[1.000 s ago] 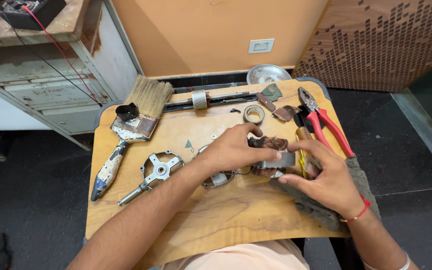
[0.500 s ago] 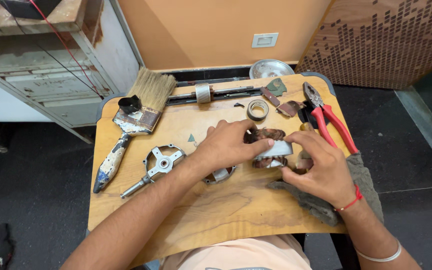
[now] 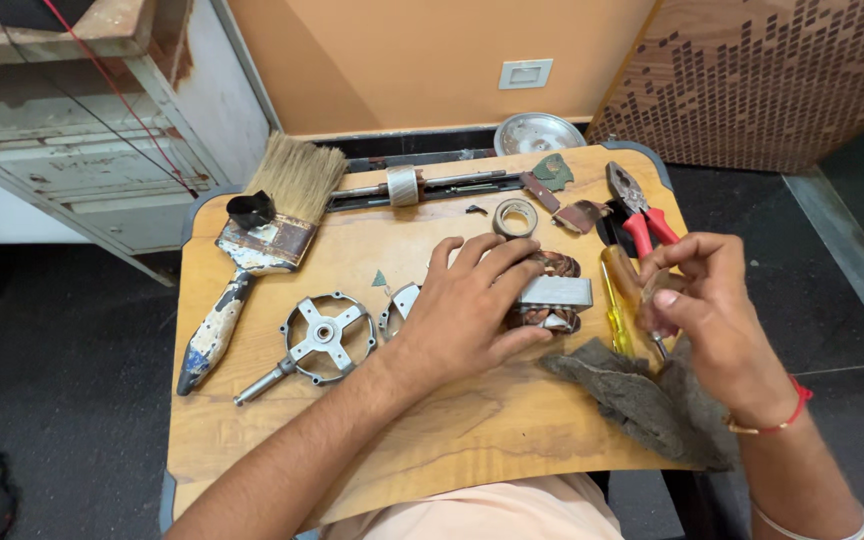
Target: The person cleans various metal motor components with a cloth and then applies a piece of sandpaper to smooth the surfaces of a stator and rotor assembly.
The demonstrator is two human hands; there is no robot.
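The left hand [image 3: 472, 300] lies flat over a small motor stator [image 3: 547, 292], fingers spread across its copper windings and pressing it down on the wooden board [image 3: 252, 440], just as it did half a second ago. The change is on the other side: the right hand [image 3: 707, 310], which was down against the stator's metal core, has lifted off to the right and now hovers above the yellow-handled screwdriver [image 3: 617, 300], its fingertips pressed together as if pinching something small; what, if anything, sits between them I cannot tell. So the stator stays pinned mid-board while the right hand is free of it. Around them lie the red-handled pliers [image 3: 642, 215], a roll of tape [image 3: 515, 217], a paint-spattered brush [image 3: 262, 240], a spoked end cover on a shaft [image 3: 320, 335] and a grey rag [image 3: 642, 395] at the board's near edge
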